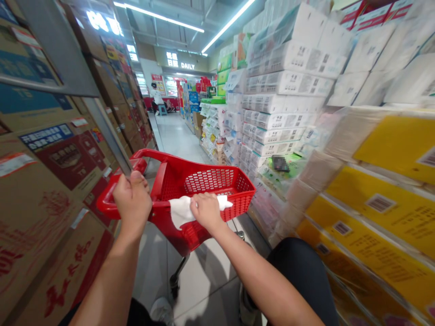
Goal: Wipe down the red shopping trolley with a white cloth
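Observation:
A red plastic shopping cart with a perforated basket stands in front of me, angled to the right. My left hand is closed in a fist at the cart's handle end, around the lower end of a grey metal pole. The pole's foot is hidden by my fingers. My right hand grips a white cloth folded over the near side rim of the basket. Part of the cloth hangs down outside the rim, and another end sticks out past my fingers.
Stacked cardboard cartons line the left side. To the right rise white wrapped paper packs and yellow packs. A dark pixelated object lies on a green pack. Down the tiled aisle, a person sits on a blue stool.

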Tool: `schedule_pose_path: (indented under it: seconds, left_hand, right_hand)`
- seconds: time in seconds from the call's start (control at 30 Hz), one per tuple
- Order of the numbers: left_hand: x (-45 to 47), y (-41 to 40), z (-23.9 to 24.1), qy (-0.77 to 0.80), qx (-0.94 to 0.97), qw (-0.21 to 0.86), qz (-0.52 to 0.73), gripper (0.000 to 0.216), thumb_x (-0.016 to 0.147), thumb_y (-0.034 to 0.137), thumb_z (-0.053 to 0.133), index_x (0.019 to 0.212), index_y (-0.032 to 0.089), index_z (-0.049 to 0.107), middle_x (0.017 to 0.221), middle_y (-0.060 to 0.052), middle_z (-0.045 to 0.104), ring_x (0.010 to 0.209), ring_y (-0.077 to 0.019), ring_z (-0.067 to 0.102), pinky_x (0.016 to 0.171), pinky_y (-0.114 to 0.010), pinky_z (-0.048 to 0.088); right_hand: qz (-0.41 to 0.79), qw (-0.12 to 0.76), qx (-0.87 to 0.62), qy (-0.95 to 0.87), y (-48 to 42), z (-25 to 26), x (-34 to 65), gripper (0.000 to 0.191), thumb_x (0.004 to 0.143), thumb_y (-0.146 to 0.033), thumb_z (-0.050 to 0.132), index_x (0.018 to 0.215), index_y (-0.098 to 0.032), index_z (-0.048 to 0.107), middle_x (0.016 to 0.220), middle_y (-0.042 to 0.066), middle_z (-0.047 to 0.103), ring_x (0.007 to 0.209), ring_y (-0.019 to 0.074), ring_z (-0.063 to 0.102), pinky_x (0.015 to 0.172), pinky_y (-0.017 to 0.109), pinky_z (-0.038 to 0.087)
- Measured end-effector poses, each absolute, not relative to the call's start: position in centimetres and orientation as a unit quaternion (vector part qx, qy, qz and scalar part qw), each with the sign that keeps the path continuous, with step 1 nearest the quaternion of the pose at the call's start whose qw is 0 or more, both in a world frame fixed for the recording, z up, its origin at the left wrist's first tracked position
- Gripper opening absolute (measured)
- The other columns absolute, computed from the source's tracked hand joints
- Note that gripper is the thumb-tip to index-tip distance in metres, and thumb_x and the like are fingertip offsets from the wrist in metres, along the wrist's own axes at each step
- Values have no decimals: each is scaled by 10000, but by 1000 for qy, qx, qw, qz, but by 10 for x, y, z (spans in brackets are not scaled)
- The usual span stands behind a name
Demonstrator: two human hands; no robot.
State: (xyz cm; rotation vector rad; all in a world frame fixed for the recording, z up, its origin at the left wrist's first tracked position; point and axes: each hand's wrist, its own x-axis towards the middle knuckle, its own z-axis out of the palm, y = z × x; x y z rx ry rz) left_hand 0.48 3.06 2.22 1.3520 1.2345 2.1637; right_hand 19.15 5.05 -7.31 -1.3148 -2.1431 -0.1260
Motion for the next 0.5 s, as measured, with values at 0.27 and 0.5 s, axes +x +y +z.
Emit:
schedule_pose_path:
  seconds: [0.27, 0.5]
  left_hand:
    - [7, 38, 24, 446, 460, 124, 758, 413, 939, 557, 563, 759, 194, 487, 626, 22, 475, 505, -88, 438, 444, -271, 311]
    - [9, 41, 25, 451, 447, 93, 767, 418, 945, 557, 543, 752, 206, 423, 595, 54, 441, 463, -66, 395, 416, -230, 298]
  right_hand:
    - [-78, 224, -630, -739, 88, -88, 318, 404, 1019, -320, 389, 832, -187, 722, 936, 98, 762, 899, 233, 631, 836, 347, 334]
    - [-79, 260, -679, -682, 83, -90, 309, 372, 992, -286, 423, 835, -167, 739, 892, 133, 756, 918, 250, 636, 883, 371, 336]
